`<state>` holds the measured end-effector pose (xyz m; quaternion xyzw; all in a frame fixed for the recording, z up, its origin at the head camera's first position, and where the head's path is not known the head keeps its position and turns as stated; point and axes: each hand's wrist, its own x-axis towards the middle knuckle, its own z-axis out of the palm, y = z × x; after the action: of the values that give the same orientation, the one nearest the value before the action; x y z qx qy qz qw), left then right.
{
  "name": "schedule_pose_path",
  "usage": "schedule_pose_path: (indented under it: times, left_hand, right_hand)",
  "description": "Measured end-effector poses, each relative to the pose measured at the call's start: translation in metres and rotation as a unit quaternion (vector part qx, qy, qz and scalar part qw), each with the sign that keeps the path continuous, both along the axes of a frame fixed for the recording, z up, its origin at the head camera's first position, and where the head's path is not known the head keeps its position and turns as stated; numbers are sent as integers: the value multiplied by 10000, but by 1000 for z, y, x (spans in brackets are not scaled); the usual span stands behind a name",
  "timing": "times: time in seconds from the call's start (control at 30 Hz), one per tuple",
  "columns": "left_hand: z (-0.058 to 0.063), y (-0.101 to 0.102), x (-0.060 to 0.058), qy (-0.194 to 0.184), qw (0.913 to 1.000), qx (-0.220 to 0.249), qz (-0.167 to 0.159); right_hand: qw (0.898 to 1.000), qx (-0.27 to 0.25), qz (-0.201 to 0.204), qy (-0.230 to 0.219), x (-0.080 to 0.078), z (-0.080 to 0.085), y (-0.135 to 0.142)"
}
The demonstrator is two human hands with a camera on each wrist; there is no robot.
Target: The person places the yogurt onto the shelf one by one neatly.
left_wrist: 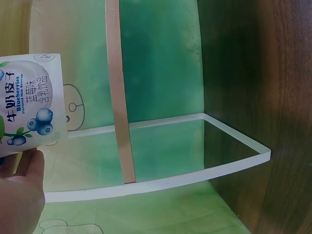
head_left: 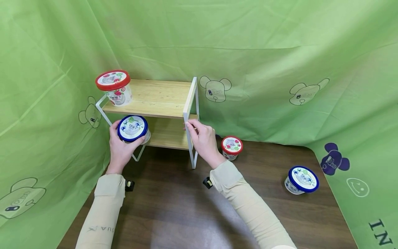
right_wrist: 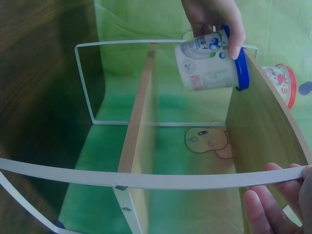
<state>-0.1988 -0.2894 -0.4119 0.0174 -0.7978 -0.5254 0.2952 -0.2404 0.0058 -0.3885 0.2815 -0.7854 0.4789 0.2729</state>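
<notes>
My left hand (head_left: 122,149) grips a blue-lidded blueberry milk tub (head_left: 133,128) at the left front of a two-tier wooden shelf (head_left: 155,95). The tub is between the levels of the two boards, its lid just below the upper board's front edge in the head view. In the left wrist view the tub's printed side (left_wrist: 31,105) faces the camera. With fingers and thumb, my right hand (head_left: 203,140) pinches the shelf's white metal side frame (head_left: 187,116) near its front upright. A red-lidded tub (head_left: 116,88) stands on the upper board's left end.
On the dark wooden surface (head_left: 174,207), another red-lidded tub (head_left: 231,148) stands right of the shelf. A second blue-lidded tub (head_left: 301,180) is farther right. Green printed cloth (head_left: 248,69) hangs behind and along both sides.
</notes>
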Motion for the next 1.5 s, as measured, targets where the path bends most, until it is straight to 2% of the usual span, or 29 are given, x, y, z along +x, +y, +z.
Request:
schedule_pose_path:
  times: [0.23, 0.37, 0.57, 0.63, 0.7, 0.93, 1.0, 1.13, 1.3, 1.5]
  left_hand:
    - [2, -1, -10, -39, 10000, 39, 77]
    - [8, 0, -14, -104, 9998, 13, 148]
    - [31, 13, -3, -124, 9999, 74, 55]
    - [36, 17, 0, -116, 9999, 115, 48]
    - [36, 17, -1, -116, 9998, 129, 73]
    - [13, -2, -19, -152, 9997, 51, 156]
    - [10, -5, -22, -151, 9998, 36, 154]
    - [14, -10, -24, -246, 9996, -16, 137]
    - [21, -12, -25, -576, 9983, -67, 54]
    - [21, -12, -24, -784, 9968, -126, 108]
  right_hand:
    - [10000, -17, -23, 15, -1, -1, 2]
    - [10000, -15, -8, 25, -2, -1, 1]
    - [10000, -55, 33, 19, -2, -1, 1]
    - [10000, -63, 46, 32, -2, -1, 0]
    - [10000, -63, 52, 53, -2, -2, 0]
    - [9999, -46, 52, 114, -1, -2, 0]
    - [9999, -41, 60, 97, -1, -2, 0]
    - [9999, -34, 51, 88, -1, -2, 0]
    - [9999, -62, 67, 50, -1, -1, 1]
    - [9999, -77, 104, 34, -2, -2, 2]
